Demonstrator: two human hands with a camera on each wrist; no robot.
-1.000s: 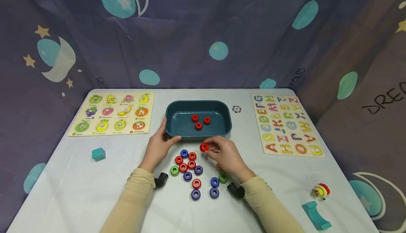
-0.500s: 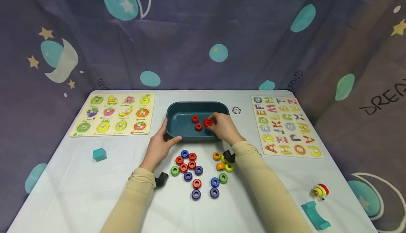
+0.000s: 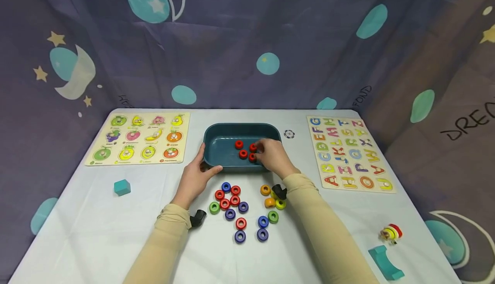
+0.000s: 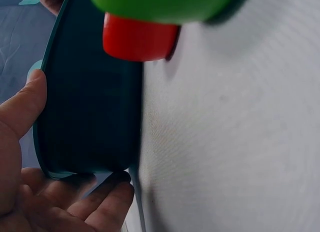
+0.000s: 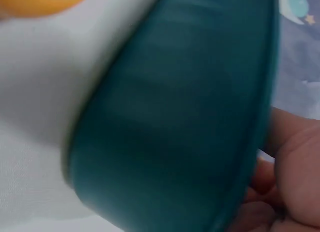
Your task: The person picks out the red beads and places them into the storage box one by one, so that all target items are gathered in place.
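A dark teal tray (image 3: 216, 146) stands on the white table, several red ring-shaped beads (image 3: 239, 145) inside it. My left hand (image 3: 193, 178) holds its near left corner, the thumb at the front wall and fingers along the left side; the left wrist view shows the same hand (image 4: 30, 157) around the tray's end. My right hand (image 3: 276, 157) reaches over the near right rim and pinches a red bead (image 3: 252, 158) low inside the tray. In the right wrist view, the teal wall (image 5: 175, 117) hides the fingertips of that hand (image 5: 295, 167).
Loose beads in red (image 3: 241, 223), blue (image 3: 263, 221), green (image 3: 214, 208), orange (image 3: 265, 190) and yellow lie before the tray. A fruit board (image 3: 137, 139) lies left, a letter board (image 3: 349, 153) right. A teal cube (image 3: 122, 187), a teal arch block (image 3: 385, 263) and a small striped figure (image 3: 391, 233) lie farther out.
My right hand has carried a red bead from in front of the tray over its rim and lowered it beside the other red beads. My left hand has stayed on the tray.
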